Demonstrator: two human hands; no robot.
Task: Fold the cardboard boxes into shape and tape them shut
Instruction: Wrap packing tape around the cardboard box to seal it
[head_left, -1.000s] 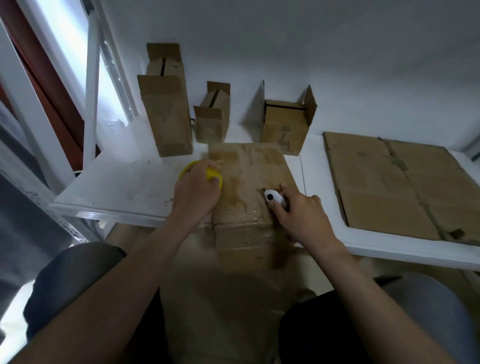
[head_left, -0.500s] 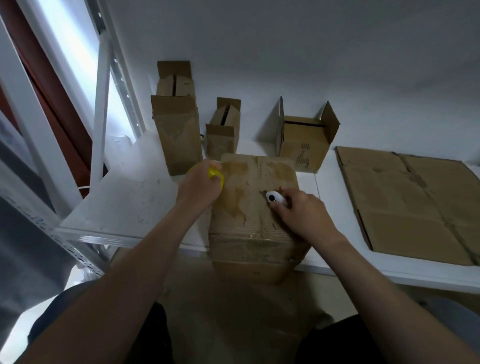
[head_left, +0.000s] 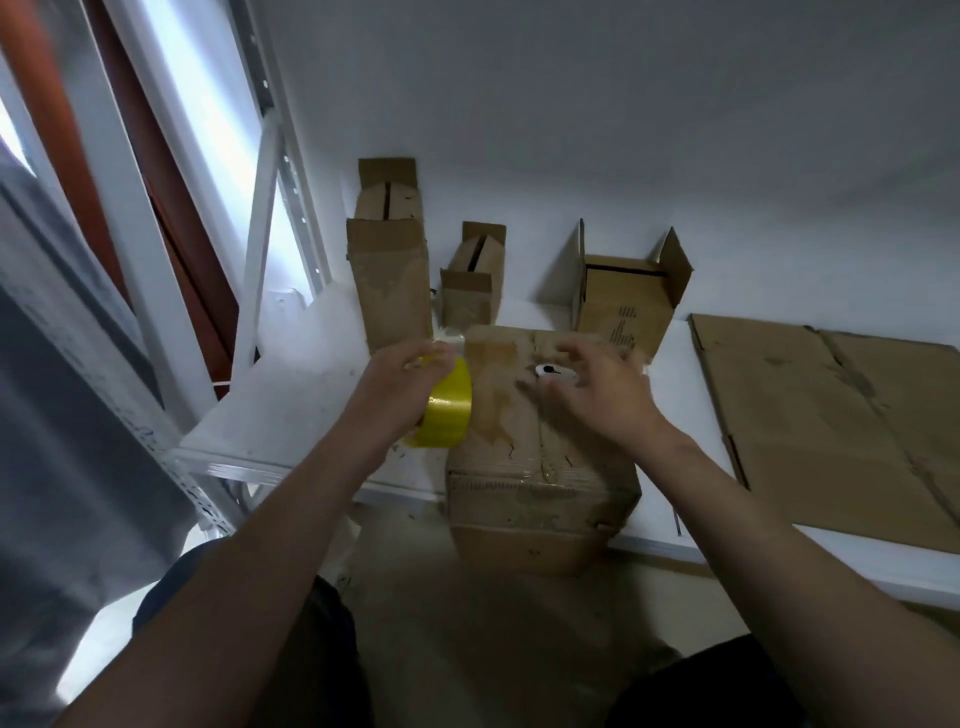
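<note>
At the front edge of a white tabletop (head_left: 311, 395), a taped cardboard box (head_left: 519, 457) sits between a person's hands. The left hand (head_left: 397, 382) curls its fingers round a yellow tape roll (head_left: 449, 410) beside the box. The right hand (head_left: 602, 400), fingers spread and blurred, hovers over a small white tool (head_left: 555, 372); whether it grips the tool cannot be told.
</note>
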